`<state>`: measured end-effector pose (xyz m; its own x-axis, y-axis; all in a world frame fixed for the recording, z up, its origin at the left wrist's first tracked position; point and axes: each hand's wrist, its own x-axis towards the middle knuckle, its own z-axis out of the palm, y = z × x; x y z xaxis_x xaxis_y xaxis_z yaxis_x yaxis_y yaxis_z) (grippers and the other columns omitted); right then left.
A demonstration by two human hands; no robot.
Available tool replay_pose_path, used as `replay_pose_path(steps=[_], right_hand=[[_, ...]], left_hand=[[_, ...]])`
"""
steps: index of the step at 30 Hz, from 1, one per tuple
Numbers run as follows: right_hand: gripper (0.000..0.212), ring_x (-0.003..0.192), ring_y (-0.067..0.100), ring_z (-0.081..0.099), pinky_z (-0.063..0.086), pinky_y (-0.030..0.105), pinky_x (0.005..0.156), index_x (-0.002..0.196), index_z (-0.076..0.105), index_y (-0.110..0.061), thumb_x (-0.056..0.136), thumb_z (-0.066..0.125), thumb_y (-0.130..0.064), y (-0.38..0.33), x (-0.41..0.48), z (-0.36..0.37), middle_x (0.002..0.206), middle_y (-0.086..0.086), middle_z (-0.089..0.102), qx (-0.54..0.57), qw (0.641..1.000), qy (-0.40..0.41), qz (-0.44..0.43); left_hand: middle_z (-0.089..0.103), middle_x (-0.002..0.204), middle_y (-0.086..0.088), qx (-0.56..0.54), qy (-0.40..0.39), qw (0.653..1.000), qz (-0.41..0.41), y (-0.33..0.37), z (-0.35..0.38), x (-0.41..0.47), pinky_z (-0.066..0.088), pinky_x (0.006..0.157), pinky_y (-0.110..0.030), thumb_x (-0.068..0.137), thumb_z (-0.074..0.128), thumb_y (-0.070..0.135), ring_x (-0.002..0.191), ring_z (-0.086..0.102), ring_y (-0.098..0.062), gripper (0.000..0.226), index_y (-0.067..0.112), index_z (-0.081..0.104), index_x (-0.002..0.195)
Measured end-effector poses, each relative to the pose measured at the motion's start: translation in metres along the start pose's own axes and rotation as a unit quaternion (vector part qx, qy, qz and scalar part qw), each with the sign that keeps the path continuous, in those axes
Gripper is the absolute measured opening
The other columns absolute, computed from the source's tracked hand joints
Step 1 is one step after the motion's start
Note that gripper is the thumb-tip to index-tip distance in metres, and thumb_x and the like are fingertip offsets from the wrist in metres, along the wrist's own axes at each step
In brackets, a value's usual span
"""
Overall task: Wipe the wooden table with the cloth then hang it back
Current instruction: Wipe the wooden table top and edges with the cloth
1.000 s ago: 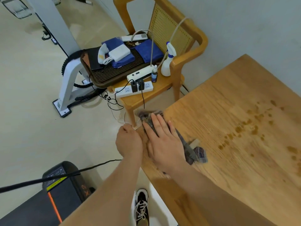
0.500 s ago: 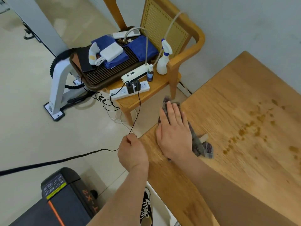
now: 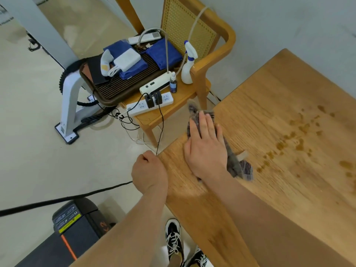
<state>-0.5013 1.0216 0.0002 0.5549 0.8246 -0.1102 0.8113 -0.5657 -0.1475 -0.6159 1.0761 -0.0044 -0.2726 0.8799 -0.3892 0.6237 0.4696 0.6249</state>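
The wooden table (image 3: 285,199) fills the right side of the view, with brown spill spots (image 3: 299,137) on its far right part. A grey cloth (image 3: 236,165) lies near the table's left edge. My right hand (image 3: 206,149) presses flat on it, fingers together and pointing away from me. The cloth sticks out past the fingertips and beside the wrist. My left hand (image 3: 149,170) is a fist at the table's near-left corner, closed around a thin black cable (image 3: 160,130).
Left of the table stands a wooden chair (image 3: 213,60) bearing a tray, blue cloths, a spray bottle (image 3: 187,72) and a power strip (image 3: 150,105). A white exercise machine (image 3: 70,105) stands further left, a black treadmill (image 3: 77,220) below. My shoes (image 3: 174,241) are by the table.
My right hand has slid the cloth along the table's left edge, away from me toward the far corner. My left hand has stayed at the near corner, still closed on the cable.
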Motion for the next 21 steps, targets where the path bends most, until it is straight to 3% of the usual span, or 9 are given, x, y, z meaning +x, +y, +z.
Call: replay_pose_path(steps=[3,5,8,11,14,16,18,21], right_hand=[[0.057,0.149,0.028,0.014,0.013,0.049,0.12,0.15,0.034,-0.011,0.098,0.028,-0.035,-0.01,-0.04,0.007,0.16,0.014,0.019,0.002,0.999,0.003,-0.054],[0.056,0.149,0.027,0.014,0.013,0.049,0.119,0.149,0.037,-0.012,0.098,0.033,-0.036,0.0,-0.083,0.01,0.16,0.013,0.02,-0.004,0.994,-0.016,-0.112],[0.055,0.148,0.027,0.017,0.014,0.046,0.116,0.145,0.044,-0.013,0.098,0.035,-0.037,0.035,-0.133,0.011,0.159,0.012,0.022,-0.028,0.991,-0.027,-0.127],[0.053,0.147,0.029,0.022,0.019,0.046,0.114,0.141,0.049,-0.011,0.099,0.031,-0.037,0.076,-0.18,0.008,0.157,0.014,0.025,-0.036,0.995,-0.036,-0.083],[0.059,0.147,0.027,0.019,0.015,0.044,0.115,0.142,0.048,-0.009,0.101,0.017,-0.039,0.118,-0.215,0.002,0.157,0.014,0.026,-0.03,0.999,-0.026,0.016],[0.058,0.146,0.026,0.02,0.011,0.043,0.117,0.141,0.047,-0.007,0.1,0.021,-0.039,0.133,-0.223,-0.002,0.156,0.015,0.028,-0.018,0.997,-0.006,0.078],[0.057,0.146,0.03,0.023,0.012,0.045,0.118,0.142,0.046,-0.005,0.097,0.028,-0.036,0.13,-0.218,-0.002,0.155,0.018,0.029,-0.004,0.992,0.015,0.123],[0.059,0.145,0.037,0.022,0.017,0.049,0.118,0.144,0.041,-0.002,0.098,0.025,-0.035,0.11,-0.19,-0.001,0.155,0.024,0.026,0.018,0.98,0.035,0.194]], left_hand=[[0.049,0.067,-0.005,0.052,0.016,0.998,0.028,-0.002,0.0,0.002,0.03,0.059,-0.033,0.096,0.029,0.024,0.067,0.045,-0.025,0.039,0.005,0.05,0.069],[0.052,0.082,-0.008,0.089,0.017,0.995,0.051,-0.003,0.0,0.004,0.03,0.068,-0.036,0.099,0.027,0.024,0.079,0.048,-0.03,0.037,0.004,0.054,0.084],[0.056,0.105,-0.02,0.114,0.027,0.988,0.103,-0.007,0.0,0.001,0.034,0.074,-0.04,0.099,0.026,0.025,0.097,0.052,-0.039,0.04,0.001,0.057,0.104],[0.053,0.117,-0.02,0.188,0.01,0.948,0.258,-0.008,-0.005,-0.01,0.039,0.084,-0.048,0.097,0.032,0.024,0.107,0.048,-0.038,0.033,0.009,0.054,0.117],[0.056,0.115,-0.015,0.286,-0.02,0.85,0.443,-0.008,-0.005,-0.016,0.04,0.089,-0.052,0.095,0.037,0.024,0.106,0.051,-0.034,0.034,0.015,0.051,0.125],[0.057,0.114,-0.017,0.312,-0.046,0.821,0.476,-0.004,-0.004,-0.018,0.043,0.081,-0.05,0.096,0.038,0.024,0.103,0.053,-0.034,0.037,0.011,0.047,0.129],[0.054,0.12,-0.018,0.328,-0.072,0.818,0.468,0.001,-0.004,-0.019,0.044,0.071,-0.047,0.095,0.038,0.022,0.105,0.051,-0.034,0.04,0.009,0.042,0.133],[0.05,0.124,-0.017,0.369,-0.099,0.795,0.471,0.007,-0.004,-0.022,0.042,0.067,-0.045,0.095,0.036,0.022,0.107,0.05,-0.034,0.043,0.01,0.035,0.137]])
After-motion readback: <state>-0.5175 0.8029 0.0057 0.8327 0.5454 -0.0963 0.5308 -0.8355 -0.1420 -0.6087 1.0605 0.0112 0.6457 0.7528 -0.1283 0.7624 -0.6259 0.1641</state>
